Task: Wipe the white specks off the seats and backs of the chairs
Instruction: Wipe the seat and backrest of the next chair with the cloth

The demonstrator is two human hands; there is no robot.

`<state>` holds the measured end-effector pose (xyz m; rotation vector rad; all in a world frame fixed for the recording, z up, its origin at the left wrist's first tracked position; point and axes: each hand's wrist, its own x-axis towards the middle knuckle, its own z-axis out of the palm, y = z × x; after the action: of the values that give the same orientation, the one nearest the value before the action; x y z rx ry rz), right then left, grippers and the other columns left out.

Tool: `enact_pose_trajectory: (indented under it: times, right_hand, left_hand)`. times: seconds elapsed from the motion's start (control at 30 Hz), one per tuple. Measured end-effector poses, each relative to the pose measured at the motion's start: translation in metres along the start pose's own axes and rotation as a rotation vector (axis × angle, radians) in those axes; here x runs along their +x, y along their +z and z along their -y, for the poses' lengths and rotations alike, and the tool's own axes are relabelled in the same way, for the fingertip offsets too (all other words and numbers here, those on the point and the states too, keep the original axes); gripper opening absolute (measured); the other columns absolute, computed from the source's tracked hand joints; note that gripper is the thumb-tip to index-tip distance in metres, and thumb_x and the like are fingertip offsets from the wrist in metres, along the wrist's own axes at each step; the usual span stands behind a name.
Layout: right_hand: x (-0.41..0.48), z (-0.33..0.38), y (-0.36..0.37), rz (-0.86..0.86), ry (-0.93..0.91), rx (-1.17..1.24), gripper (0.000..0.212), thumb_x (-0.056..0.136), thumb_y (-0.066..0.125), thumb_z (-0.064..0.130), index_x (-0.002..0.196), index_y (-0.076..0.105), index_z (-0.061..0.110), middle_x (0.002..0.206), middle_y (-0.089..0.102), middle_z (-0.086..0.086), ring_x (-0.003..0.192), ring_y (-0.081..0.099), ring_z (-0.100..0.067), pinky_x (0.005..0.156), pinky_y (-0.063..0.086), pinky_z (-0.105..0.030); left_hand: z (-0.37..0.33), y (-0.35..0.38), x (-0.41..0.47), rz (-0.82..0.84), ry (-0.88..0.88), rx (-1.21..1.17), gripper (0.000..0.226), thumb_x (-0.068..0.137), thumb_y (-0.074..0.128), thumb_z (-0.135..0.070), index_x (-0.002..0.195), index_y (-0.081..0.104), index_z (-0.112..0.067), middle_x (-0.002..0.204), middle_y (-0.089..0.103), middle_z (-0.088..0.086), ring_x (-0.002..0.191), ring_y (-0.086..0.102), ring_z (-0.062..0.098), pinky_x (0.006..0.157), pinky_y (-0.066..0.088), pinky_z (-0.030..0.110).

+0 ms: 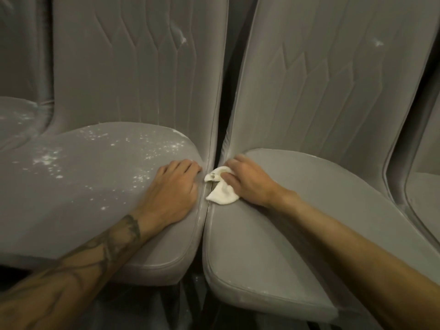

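Note:
Two grey upholstered chairs stand side by side. The left chair's seat (90, 191) carries many white specks (47, 160), and its back (133, 67) has a white mark near the upper right. The right chair's seat (297, 222) looks nearly free of specks; its back (333, 79) has one white smudge (377, 42). My left hand (173, 186) rests flat on the right edge of the left seat, fingers straight. My right hand (247, 182) holds a crumpled white cloth (221, 189) against the left edge of the right seat, at the gap between the chairs.
A third grey chair (16, 120) with white specks shows at the far left. Part of another chair (426, 186) sits at the far right. A dark floor (142, 310) lies below the seats' front edges.

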<state>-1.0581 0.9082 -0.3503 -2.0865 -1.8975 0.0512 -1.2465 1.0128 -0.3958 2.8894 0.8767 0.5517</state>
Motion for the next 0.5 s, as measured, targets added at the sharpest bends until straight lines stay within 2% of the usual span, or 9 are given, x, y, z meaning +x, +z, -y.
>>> enact_pose_trajectory:
  times: [0.07, 0.13, 0.2, 0.3, 0.4, 0.43, 0.5]
  right_hand:
    - [-0.017, 0.010, 0.004, -0.006, -0.085, -0.002, 0.022, 0.102, 0.051, 0.025, 0.114, 0.061, 0.009, 0.108, 0.052, -0.007, 0.101, 0.053, -0.025, 0.092, 0.042, -0.040]
    - [-0.058, 0.022, 0.009, 0.010, -0.246, 0.025, 0.019, 0.103, 0.048, 0.034, 0.111, 0.058, 0.020, 0.105, 0.049, 0.004, 0.094, 0.049, -0.014, 0.086, 0.043, -0.035]
    - [-0.088, 0.030, 0.007, 0.057, -0.325, 0.058, 0.016, 0.104, 0.043, 0.042, 0.110, 0.053, 0.030, 0.105, 0.045, 0.012, 0.092, 0.045, -0.005, 0.083, 0.042, -0.028]
    - [-0.063, 0.025, 0.000, 0.050, -0.282, -0.005, 0.018, 0.104, 0.045, 0.037, 0.111, 0.056, 0.024, 0.107, 0.048, 0.006, 0.095, 0.048, -0.012, 0.086, 0.042, -0.033]
    - [-0.019, 0.023, -0.004, 0.045, -0.073, -0.073, 0.027, 0.104, 0.049, 0.028, 0.119, 0.060, 0.009, 0.114, 0.054, -0.009, 0.105, 0.054, -0.025, 0.094, 0.041, -0.037]
    - [-0.018, 0.026, -0.001, 0.035, -0.067, -0.066, 0.026, 0.103, 0.049, 0.027, 0.116, 0.061, 0.007, 0.113, 0.054, -0.009, 0.104, 0.054, -0.026, 0.094, 0.041, -0.037]
    - [-0.045, 0.039, 0.006, 0.027, -0.182, -0.032, 0.022, 0.103, 0.049, 0.029, 0.108, 0.061, 0.011, 0.107, 0.053, -0.004, 0.096, 0.052, -0.021, 0.090, 0.043, -0.038]
  left_hand:
    - [0.002, 0.002, 0.001, -0.004, 0.008, -0.007, 0.048, 0.095, 0.026, -0.031, 0.134, 0.054, -0.021, 0.135, 0.055, -0.001, 0.121, 0.049, 0.019, 0.104, 0.036, 0.038]
    - [0.003, 0.003, 0.000, -0.013, 0.017, -0.011, 0.050, 0.095, 0.023, -0.034, 0.133, 0.053, -0.022, 0.133, 0.055, -0.002, 0.120, 0.048, 0.018, 0.103, 0.035, 0.038]
    - [0.002, 0.002, -0.001, -0.011, 0.019, -0.012, 0.052, 0.095, 0.021, -0.035, 0.133, 0.053, -0.022, 0.133, 0.054, -0.002, 0.119, 0.047, 0.017, 0.103, 0.035, 0.039]
    - [0.003, 0.001, -0.001, 0.006, 0.015, -0.017, 0.054, 0.095, 0.019, -0.036, 0.136, 0.051, -0.022, 0.135, 0.053, -0.002, 0.121, 0.046, 0.017, 0.105, 0.034, 0.038]
    - [0.002, 0.001, 0.001, 0.018, 0.005, -0.019, 0.050, 0.096, 0.024, -0.034, 0.137, 0.051, -0.021, 0.136, 0.053, -0.001, 0.122, 0.047, 0.018, 0.106, 0.034, 0.038]
    - [0.002, 0.001, 0.001, 0.015, 0.006, -0.016, 0.050, 0.096, 0.024, -0.033, 0.136, 0.052, -0.021, 0.136, 0.054, 0.000, 0.121, 0.048, 0.018, 0.105, 0.034, 0.038]
    - [0.003, 0.001, 0.001, 0.002, 0.011, -0.013, 0.053, 0.094, 0.021, -0.035, 0.135, 0.052, -0.022, 0.133, 0.054, -0.001, 0.119, 0.048, 0.018, 0.103, 0.034, 0.039]
